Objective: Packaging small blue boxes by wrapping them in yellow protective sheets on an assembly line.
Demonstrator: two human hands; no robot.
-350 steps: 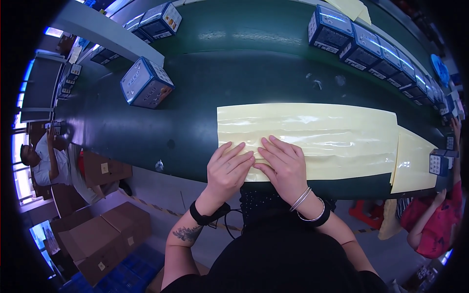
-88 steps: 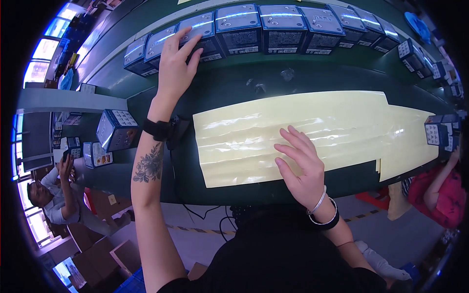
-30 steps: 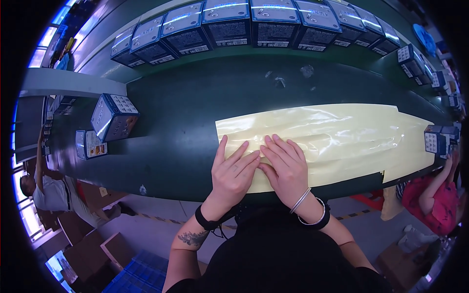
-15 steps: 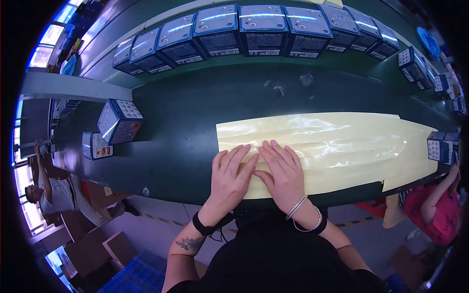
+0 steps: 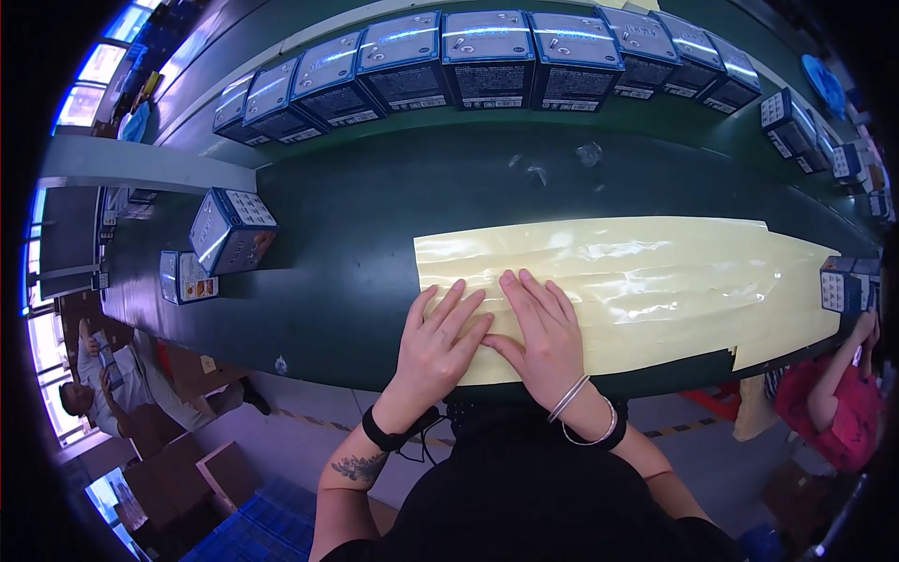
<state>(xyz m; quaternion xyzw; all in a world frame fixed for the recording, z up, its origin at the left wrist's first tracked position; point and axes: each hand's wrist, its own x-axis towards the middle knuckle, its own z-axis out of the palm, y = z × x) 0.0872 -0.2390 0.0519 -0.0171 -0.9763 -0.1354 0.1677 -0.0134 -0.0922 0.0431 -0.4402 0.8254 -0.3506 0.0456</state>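
A long, glossy pale yellow sheet [image 5: 674, 290] with creases and shiny streaks lies on the dark green tabletop in front of me. My left hand [image 5: 438, 342] rests on its near left part, palm down, fingers spread. Beside it my right hand [image 5: 543, 342] lies flat on the same sheet, fingers stretched out and thumb pointing toward the left hand. The two hands are close together, and neither grips anything I can see. Whether something small lies under the fingers cannot be made out.
Blue-and-silver boxes [image 5: 487, 70] stand in a row along the far side. Two more boxes [image 5: 234, 234] sit at the left, and another [image 5: 843, 286] touches the sheet's right end. Clear plastic scraps [image 5: 588, 155] lie beyond the sheet. Co-workers [image 5: 829, 403] are at both sides.
My left hand has slid slightly left and its fingers are more spread. The far row of boxes sits a little further left. The person at left has lowered their arms and holds a box-like thing.
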